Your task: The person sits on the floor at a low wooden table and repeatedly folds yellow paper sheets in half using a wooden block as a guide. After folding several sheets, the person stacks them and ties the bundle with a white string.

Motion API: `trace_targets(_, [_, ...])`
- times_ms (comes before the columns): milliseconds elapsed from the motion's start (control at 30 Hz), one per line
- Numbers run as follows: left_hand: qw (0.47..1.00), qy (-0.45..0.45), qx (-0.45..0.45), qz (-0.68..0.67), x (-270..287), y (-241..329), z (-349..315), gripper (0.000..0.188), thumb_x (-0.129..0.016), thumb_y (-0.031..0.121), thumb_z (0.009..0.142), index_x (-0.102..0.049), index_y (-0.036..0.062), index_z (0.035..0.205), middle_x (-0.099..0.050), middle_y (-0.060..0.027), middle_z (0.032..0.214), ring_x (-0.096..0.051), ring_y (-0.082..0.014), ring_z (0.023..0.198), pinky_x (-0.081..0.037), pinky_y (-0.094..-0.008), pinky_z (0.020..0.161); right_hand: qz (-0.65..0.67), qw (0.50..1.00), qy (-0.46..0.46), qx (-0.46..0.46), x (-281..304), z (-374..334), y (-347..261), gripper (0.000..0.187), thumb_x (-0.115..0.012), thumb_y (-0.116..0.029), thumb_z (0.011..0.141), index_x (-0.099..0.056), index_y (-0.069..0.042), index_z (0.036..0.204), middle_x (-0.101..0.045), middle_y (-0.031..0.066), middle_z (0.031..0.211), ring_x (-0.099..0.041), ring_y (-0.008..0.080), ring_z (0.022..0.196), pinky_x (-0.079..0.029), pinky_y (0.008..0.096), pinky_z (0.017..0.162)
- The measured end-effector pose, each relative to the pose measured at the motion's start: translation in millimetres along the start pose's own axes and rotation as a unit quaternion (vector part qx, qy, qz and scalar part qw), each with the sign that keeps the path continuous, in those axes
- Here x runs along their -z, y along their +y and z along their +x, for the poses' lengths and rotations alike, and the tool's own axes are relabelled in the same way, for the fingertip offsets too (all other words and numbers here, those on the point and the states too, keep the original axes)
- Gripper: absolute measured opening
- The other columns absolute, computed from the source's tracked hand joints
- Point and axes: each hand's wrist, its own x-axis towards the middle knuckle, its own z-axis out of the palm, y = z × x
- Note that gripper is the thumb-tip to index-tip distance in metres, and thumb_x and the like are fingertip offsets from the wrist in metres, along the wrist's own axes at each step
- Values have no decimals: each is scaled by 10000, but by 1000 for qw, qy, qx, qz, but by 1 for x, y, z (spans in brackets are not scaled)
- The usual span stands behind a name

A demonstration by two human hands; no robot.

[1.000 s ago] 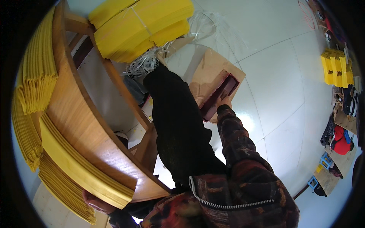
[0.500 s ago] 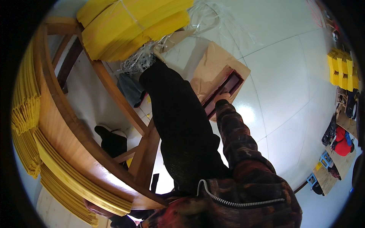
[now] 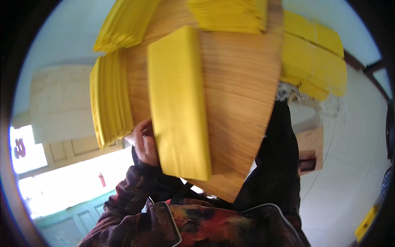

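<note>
In front of me a thick bundle of folded yellow sheets [image 3: 177, 103] lies lengthwise on the brown wooden tabletop [image 3: 238, 94]. My left hand [image 3: 147, 144] is at the bundle's lower left edge, its fingers curled; whether they grip the bundle is hard to see. Just left of the hand is another yellow pleated stack [image 3: 111, 101], its folded edges showing. My right hand is out of view.
More yellow stacks lie at the table's far left [image 3: 127, 22] and far middle [image 3: 230, 14]. Beyond the table's right edge are larger yellow sheet bundles [image 3: 314, 57]. On the floor a dark red open box [image 3: 307, 164] rests on brown paper [image 3: 310, 140].
My view has swung left from the floor to the tabletop. My right hand, which was in the dark red box, has left the picture. My left hand now shows more fully beside the yellow bundle.
</note>
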Motion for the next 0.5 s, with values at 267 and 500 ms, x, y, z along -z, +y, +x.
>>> trace_targets(267, [997,25,-62,41,12,-9,13,473,-448,395,897,-481,-9,1140,-514,-170,1042,-501,-301,991,-377,-358,887,377,902,-42,-206,49,-26,-11,332,-609,-94,795,-487,26,1078,-587,167,888,-609,308,644,-543,450,492])
trace_targets(500, [994,40,-96,38,19,2,12,426,-459,378,887,-508,23,1116,-546,-179,1021,-511,-341,974,-395,-381,860,672,647,-352,85,236,-66,-85,336,-488,-417,895,-573,-129,1046,-633,30,932,-575,134,755,-445,274,561])
